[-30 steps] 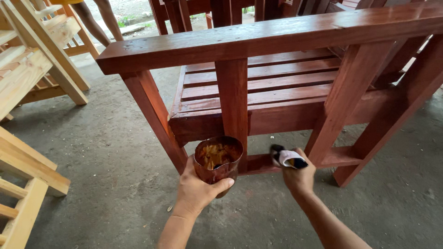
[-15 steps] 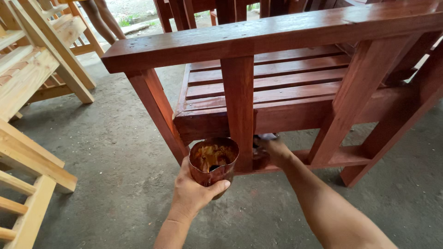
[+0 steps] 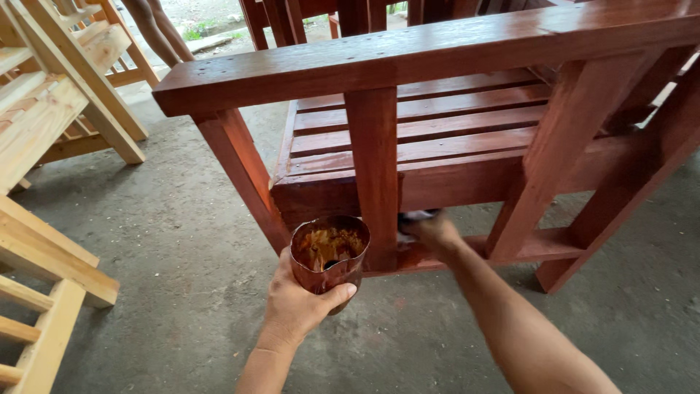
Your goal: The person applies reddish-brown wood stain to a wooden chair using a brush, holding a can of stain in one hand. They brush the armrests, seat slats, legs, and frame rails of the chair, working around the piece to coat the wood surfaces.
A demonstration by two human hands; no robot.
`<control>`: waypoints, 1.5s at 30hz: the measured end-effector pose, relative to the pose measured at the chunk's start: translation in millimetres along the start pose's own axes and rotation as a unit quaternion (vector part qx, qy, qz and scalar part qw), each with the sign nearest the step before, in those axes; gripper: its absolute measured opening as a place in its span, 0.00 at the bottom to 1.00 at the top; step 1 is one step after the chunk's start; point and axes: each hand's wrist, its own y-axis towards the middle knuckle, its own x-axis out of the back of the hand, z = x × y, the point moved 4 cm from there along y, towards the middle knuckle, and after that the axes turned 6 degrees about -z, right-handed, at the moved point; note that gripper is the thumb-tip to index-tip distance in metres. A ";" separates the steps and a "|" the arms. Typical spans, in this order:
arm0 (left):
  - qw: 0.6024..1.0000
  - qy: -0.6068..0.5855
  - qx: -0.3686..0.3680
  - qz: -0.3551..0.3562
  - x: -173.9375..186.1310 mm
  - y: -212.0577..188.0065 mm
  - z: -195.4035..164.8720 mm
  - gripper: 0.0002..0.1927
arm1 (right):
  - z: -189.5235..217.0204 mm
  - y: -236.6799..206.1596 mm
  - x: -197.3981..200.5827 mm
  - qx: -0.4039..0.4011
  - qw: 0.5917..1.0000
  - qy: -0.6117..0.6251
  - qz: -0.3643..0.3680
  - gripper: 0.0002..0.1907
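Observation:
My left hand (image 3: 295, 306) grips a cut-off plastic cup (image 3: 328, 255) stained reddish brown, with brown stain liquid inside, held low in front of a red-stained wooden chair (image 3: 437, 138). My right hand (image 3: 430, 230) is blurred and reaches under the seat beside the chair's middle upright (image 3: 375, 175), closed on a dark and white rag or brush (image 3: 415, 217) that is mostly hidden. The hand is just above the chair's lower rail (image 3: 467, 255), which looks wet and glossy.
Unstained pale wooden chair frames (image 3: 51, 109) stand at the left, another (image 3: 36, 292) at the lower left. A person's bare legs (image 3: 157, 29) show at the top left. More red-stained furniture (image 3: 350, 14) stands behind. The floor (image 3: 168, 219) is grey concrete.
My right hand has moved left from the right of the upright to under the seat beside it. The view has shifted slightly closer; the cup stays in my left hand.

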 end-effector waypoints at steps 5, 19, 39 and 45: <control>1.000 0.018 -0.001 -0.007 7.7 1.4 1.8 0.48 | -31.6 -1.3 46.6 -0.002 0.996 -0.017 -0.089 0.10; 0.999 0.035 0.004 0.016 -3.8 -5.0 -4.6 0.47 | -20.1 8.2 11.0 -0.029 0.990 0.135 0.037 0.18; 0.999 0.041 -0.002 -0.007 -2.4 -15.9 -10.7 0.47 | -31.2 -11.4 23.5 0.073 0.993 0.027 -0.086 0.17; 0.998 0.062 -0.008 0.027 -14.8 -14.1 -7.2 0.49 | -40.9 -61.8 39.3 0.081 0.984 0.055 -0.149 0.17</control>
